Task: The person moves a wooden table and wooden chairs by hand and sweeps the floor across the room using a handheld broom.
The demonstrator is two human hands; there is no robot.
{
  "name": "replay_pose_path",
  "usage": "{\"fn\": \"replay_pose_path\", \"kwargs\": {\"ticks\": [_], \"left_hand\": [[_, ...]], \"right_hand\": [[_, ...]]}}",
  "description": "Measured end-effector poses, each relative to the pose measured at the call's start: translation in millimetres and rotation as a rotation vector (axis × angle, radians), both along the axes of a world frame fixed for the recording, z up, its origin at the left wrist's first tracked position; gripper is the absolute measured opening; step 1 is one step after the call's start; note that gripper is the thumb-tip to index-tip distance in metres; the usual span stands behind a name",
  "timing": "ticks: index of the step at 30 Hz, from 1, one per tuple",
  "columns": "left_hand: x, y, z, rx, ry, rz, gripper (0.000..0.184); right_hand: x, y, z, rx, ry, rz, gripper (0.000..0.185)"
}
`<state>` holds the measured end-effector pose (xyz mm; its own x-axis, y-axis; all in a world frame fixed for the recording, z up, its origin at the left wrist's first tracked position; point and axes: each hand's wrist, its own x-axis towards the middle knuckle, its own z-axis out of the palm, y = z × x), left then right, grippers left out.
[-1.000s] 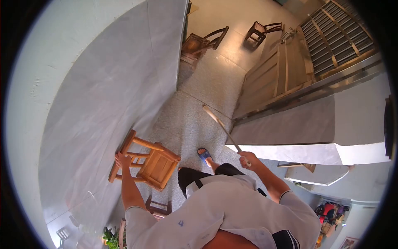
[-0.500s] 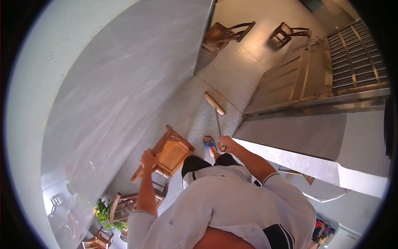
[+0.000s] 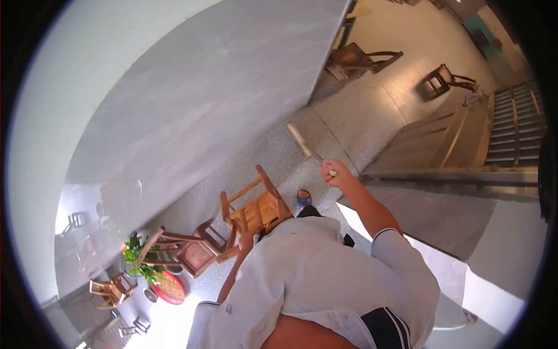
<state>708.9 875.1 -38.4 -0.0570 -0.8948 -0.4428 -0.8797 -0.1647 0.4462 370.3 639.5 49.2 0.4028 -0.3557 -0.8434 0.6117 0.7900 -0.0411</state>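
Note:
At the lower middle, my left hand [image 3: 249,237] is closed on a light-brown wooden chair [image 3: 261,212], which is tilted with its legs showing beside my body. My forearm and shirt hide part of the grip. Further forward, my right hand [image 3: 335,173] is wrapped round the handle of a broom-like tool with a pale, bar-shaped head [image 3: 299,139]. That head is close to the grey floor; I cannot tell whether it touches. My foot in a blue sandal [image 3: 303,199] shows between the chair and my right arm.
A darker wooden chair [image 3: 195,256] is close behind the held one. Near it are a green plant [image 3: 136,253] and a red round tray [image 3: 173,289]. A grey wall [image 3: 203,87] runs along the left. Ahead are two dark chairs [image 3: 351,61]; a wooden door [image 3: 447,136] lies right.
The held chair has tipped and turned, and my left hand has come back closer to my body. My right hand has moved forward and up with the tool. The view has shifted.

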Motion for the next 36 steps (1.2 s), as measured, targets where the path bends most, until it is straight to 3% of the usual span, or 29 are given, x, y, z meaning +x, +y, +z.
{"fn": "replay_pose_path", "kwargs": {"ticks": [2, 4, 7, 10, 15, 17, 20, 23, 24, 26, 28, 32, 36], "left_hand": [[-9.2, -21.9, 40.4, 0.152, 0.014, 0.022, 0.026], [-9.0, -13.8, 26.4, 0.170, 0.027, 0.063, 0.025], [-14.6, -7.3, 53.4, 0.229, 0.086, 0.150, 0.024], [-18.4, -0.9, 71.7, 0.252, 0.113, 0.192, 0.024], [-14.8, 9.0, 47.3, 0.279, -0.006, 0.085, 0.025], [-16.7, 10.5, 58.3, 0.128, 0.070, 0.144, 0.025], [-11.8, 9.7, 54.1, 0.198, 0.025, 0.136, 0.027], [-4.9, -3.5, 60.5, 0.257, -0.112, 0.137, 0.032], [-2.8, -10.7, 66.9, 0.290, -0.151, 0.123, 0.034], [0.0, -24.3, 64.2, 0.289, -0.135, 0.121, 0.037], [-0.1, -37.4, 55.8, 0.148, -0.096, 0.138, 0.040], [-23.3, -81.4, 64.2, 0.152, -0.101, 0.157, 0.039], [-51.3, -118.3, 79.5, 0.011, -0.048, 0.083, 0.040]], "right_hand": [[25.9, -10.1, -16.9, -0.108, 0.035, 0.061, 0.005], [60.3, -9.3, -26.5, -0.211, 0.387, 0.181, 0.005], [99.8, -1.9, -66.8, -0.174, 0.441, 0.354, 0.004], [138.1, 16.7, -46.6, -0.063, 0.454, 0.493, 0.005], [147.4, 26.4, -39.0, -0.055, 0.284, 0.750, 0.007], [116.8, 3.0, -45.6, 0.158, -0.218, 0.658, 0.010], [79.5, -0.6, -24.2, 0.158, -0.297, 0.516, 0.017], [45.9, 30.5, -17.8, 0.027, -0.294, 0.560, 0.024], [35.1, 44.4, -9.2, 0.031, -0.289, 0.550, 0.024], [20.2, 69.5, 39.2, -0.148, 0.087, 0.608, 0.025], [-4.2, 94.0, 46.7, -0.136, 0.141, 0.505, 0.025], [-25.2, 135.9, 51.5, -0.108, 0.357, 0.281, 0.024], [-44.1, 167.1, 34.3, -0.033, 0.342, 0.044, 0.016]]}}
